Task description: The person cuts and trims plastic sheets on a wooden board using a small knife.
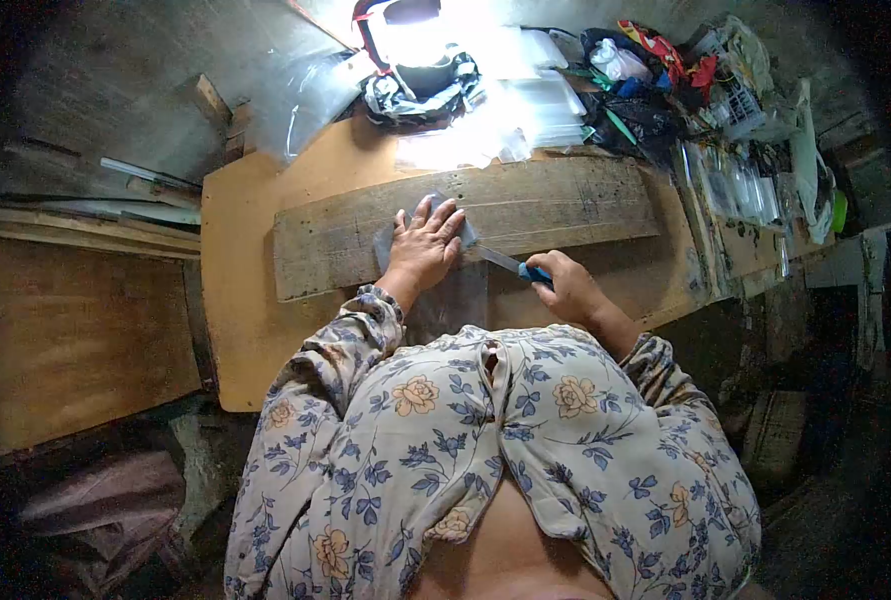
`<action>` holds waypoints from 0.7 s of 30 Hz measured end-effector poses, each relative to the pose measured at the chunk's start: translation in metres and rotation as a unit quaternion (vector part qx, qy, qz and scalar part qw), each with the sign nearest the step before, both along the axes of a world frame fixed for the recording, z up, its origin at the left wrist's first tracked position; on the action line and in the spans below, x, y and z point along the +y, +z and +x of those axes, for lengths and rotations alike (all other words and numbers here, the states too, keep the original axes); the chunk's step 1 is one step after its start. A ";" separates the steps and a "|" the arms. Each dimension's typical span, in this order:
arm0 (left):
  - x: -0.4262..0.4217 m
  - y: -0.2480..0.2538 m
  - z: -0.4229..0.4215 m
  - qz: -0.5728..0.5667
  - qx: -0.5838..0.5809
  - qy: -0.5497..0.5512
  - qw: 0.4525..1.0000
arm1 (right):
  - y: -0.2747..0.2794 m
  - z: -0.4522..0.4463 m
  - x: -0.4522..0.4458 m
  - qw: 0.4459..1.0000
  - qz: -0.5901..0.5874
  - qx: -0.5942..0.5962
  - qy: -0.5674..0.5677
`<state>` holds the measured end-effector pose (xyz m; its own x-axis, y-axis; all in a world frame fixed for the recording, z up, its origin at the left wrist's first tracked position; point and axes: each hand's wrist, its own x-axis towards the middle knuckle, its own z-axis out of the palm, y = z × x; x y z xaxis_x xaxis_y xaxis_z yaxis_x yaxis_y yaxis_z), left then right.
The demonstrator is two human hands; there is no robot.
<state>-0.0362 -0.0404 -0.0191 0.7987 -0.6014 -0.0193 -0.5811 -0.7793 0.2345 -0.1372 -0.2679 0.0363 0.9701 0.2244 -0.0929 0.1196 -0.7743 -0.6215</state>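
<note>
Spread almost flat, the left hand (427,245) presses with its palm and fingers upon a transparent plastic sheet (466,235) near the middle of the frame. Its fingers are a little apart, pointing to the top of the frame. Right of it, the right hand (568,290) is closed around the blue handle of a knife (535,274); the narrow metal blade points to the upper left, and its tip is close to the edge of the sheet. Whether the tip touches the plastic, I cannot tell.

Beneath the sheet lies a long wooden board (565,205), grey-brown and worn, with visible grain and fine scratches. More thin, shiny film (455,310) shows below the board, toward the shirt. The board rests on a smooth orange-brown tabletop (240,220) with a rounded corner at the left.

At the top centre of the frame, a very bright light washes out the details around a red and black frame (368,38). Under it is a crumpled black plastic bag (395,100), and to its right a stack of flat clear plastic (552,105). Wrinkled bags and a glossy red packet (655,45) are heaped in the upper right. Long wood strips (95,227) lie at the left side. Soft cloth with blue leaves and orange flowers makes the shirt (415,430), filling the lower centre.
</note>
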 end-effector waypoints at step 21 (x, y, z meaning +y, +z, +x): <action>-0.006 -0.002 -0.001 -0.010 -0.011 0.016 1.000 | -0.034 0.098 0.044 0.994 -0.070 -0.081 -0.037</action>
<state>-0.0376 -0.0460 -0.0213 0.8179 -0.5753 0.0112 -0.5611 -0.7929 0.2377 -0.0391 -0.2242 0.0028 0.9883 0.1471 0.0412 0.1485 -0.8622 -0.4842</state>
